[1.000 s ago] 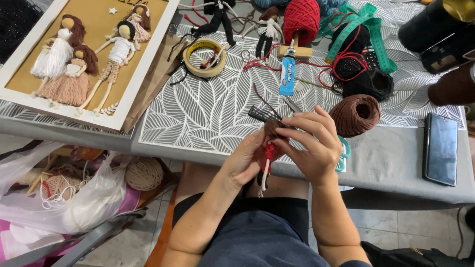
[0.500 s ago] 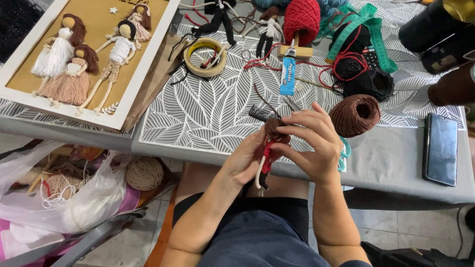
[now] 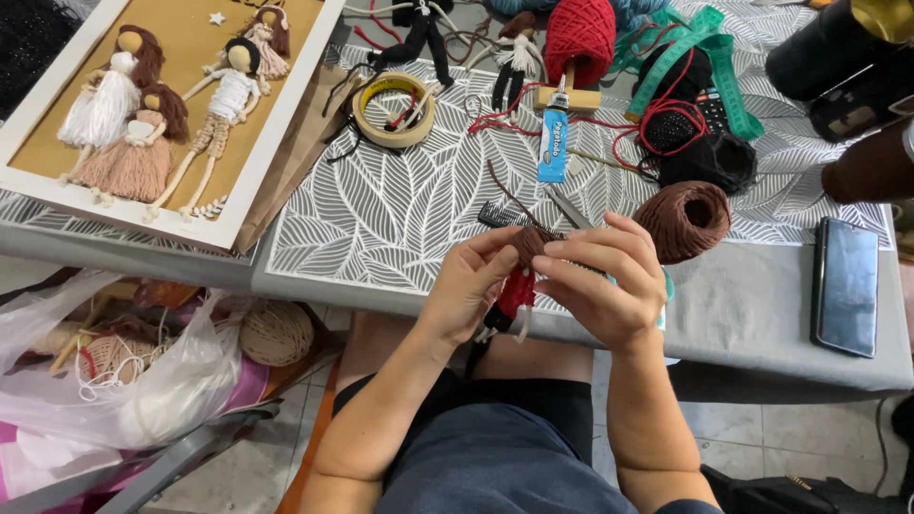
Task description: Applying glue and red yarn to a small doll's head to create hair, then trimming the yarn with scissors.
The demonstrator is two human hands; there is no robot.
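Nearest the camera, both hands are working over the table's near edge. The left hand [image 3: 468,290] is gripping a small doll [image 3: 514,286] – red body, brown head – with fingers [image 3: 495,262] curled closed around its upper part. The right hand [image 3: 602,286] is lying across the doll's head from 3 o'clock, fingers half-curled and pressed to the brown yarn there; whether they are pinching a strand cannot be told.

Against the two earlier views, the doll is sitting slightly higher between the hands and its red body is showing more plainly below the left thumb. In judgement, the work on the head is continuing, not finishing.

At 2 o'clock from the hands, a brown yarn spool [image 3: 685,221] is resting on the leaf-patterned mat [image 3: 381,228]. At 3 o'clock, well apart, a dark phone [image 3: 845,286] is lying flat on the grey table [image 3: 743,324].

Packages – a slim blue glue tube [image 3: 552,145] with a white cap end is lying at 12 o'clock, upright in the frame. A tape roll [image 3: 392,109] is sitting at 11 o'clock. A red yarn cone [image 3: 579,36] is standing behind the tube, a green measuring tape [image 3: 709,57] trailing beside it. At 10 o'clock, a white-framed panel of dolls [image 3: 162,114] is lying tilted.
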